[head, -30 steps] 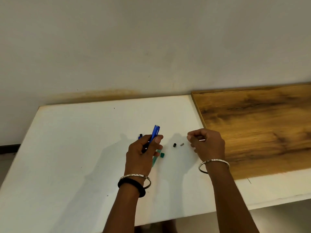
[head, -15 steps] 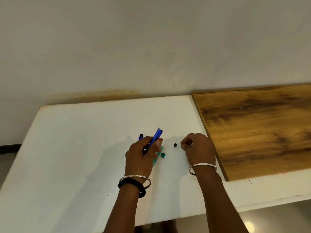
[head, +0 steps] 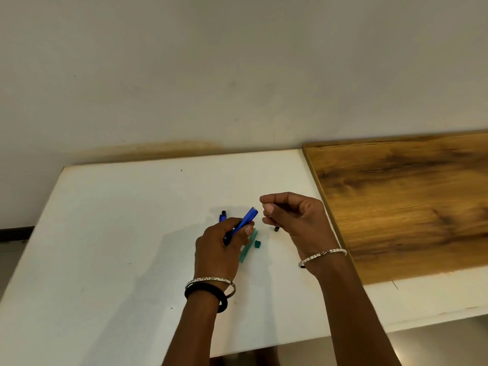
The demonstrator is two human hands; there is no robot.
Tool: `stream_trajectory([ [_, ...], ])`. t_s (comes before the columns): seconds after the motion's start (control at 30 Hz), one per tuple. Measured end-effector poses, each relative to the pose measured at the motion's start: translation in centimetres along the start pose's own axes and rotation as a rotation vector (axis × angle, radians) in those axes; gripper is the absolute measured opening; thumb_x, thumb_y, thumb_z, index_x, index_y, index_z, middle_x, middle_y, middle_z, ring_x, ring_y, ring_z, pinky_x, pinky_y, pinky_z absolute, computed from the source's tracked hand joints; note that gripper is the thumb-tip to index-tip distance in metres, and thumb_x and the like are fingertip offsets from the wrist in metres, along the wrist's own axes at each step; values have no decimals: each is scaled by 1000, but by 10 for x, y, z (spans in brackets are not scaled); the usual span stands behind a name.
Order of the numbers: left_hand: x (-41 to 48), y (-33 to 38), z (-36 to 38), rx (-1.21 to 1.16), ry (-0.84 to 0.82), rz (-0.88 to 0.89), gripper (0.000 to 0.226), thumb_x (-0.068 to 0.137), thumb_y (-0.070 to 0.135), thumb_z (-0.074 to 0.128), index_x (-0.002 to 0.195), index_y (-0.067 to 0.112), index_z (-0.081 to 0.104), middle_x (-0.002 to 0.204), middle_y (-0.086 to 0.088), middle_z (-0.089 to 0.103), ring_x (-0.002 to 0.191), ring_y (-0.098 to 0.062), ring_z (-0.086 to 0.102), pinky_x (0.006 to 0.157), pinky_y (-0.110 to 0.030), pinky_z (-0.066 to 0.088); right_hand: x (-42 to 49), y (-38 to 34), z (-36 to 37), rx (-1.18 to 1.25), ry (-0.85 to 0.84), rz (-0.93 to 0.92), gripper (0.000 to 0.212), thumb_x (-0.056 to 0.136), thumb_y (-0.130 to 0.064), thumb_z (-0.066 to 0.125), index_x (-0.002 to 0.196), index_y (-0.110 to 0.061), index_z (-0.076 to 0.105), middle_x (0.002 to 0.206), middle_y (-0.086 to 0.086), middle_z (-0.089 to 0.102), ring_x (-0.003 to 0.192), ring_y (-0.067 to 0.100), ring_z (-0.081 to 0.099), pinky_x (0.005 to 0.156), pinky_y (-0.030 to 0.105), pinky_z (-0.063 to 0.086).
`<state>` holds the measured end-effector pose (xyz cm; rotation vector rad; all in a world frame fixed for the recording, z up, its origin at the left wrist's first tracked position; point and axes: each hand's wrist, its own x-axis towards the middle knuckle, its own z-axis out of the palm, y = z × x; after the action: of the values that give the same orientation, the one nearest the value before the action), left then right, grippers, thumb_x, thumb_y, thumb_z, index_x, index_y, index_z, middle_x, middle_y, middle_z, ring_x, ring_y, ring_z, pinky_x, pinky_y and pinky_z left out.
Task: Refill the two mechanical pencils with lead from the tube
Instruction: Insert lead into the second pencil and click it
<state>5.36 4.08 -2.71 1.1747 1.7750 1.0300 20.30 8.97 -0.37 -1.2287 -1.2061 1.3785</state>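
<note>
Blue plastic mechanical pencil [head: 248, 216] gripped by left hand [head: 216, 249], open end toward 1 o'clock. Right hand [head: 295, 220] fingers pinched closed just beside it.

Risk: the tiny part slips from the pinch and rolls off the white table [head: 105, 247].

Translucent green lead tube [head: 248, 247] lies at 5 o'clock of the left hand.

Versus 0.5 s ago: right hand has lifted, and the small grey piece is gone from the table, presumably in the pinch.

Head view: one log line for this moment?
left hand: holds blue plastic pencil; right hand: pinched beside its top; green plastic tube: on white table
</note>
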Motion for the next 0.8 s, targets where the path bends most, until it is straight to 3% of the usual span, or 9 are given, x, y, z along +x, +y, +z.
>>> stream_trajectory([
  [0.13,0,0,1,61,7,36,23,86,39,64,102,25,73,67,8,66,63,-10,59,66,-21,48,0,2,0,-138,-40,-52,20,84,-3,69,94,-19,75,92,3,77,80,21,74,73,28,60],
  [0.23,1,-1,1,116,3,58,26,86,39,62,106,25,72,75,4,69,65,-10,58,64,-14,41,1,2,-1,-206,-18,-64,16,82,-4,73,93,-16,74,88,3,76,77,21,73,73,29,60],
  [0.4,1,-4,2,197,12,91,26,87,41,62,107,27,72,84,1,72,75,-15,62,70,-18,43,1,0,-3,-266,-16,-96,13,78,0,75,88,-8,71,83,4,74,74,18,71,63,20,56],
  [0.6,0,-6,1,242,-13,127,20,87,42,61,100,31,72,70,8,67,66,-11,62,60,-14,41,-1,-5,-10,-376,-57,-133,12,77,1,75,84,-6,70,79,2,75,66,7,68,63,16,54],
  [0.8,-1,-6,1,296,-15,154,21,88,45,59,98,32,72,58,12,56,55,-7,52,51,-15,31,0,1,-8,-453,-70,-143,18,78,1,74,79,-16,69,76,-1,75,75,15,73,69,25,59],
])
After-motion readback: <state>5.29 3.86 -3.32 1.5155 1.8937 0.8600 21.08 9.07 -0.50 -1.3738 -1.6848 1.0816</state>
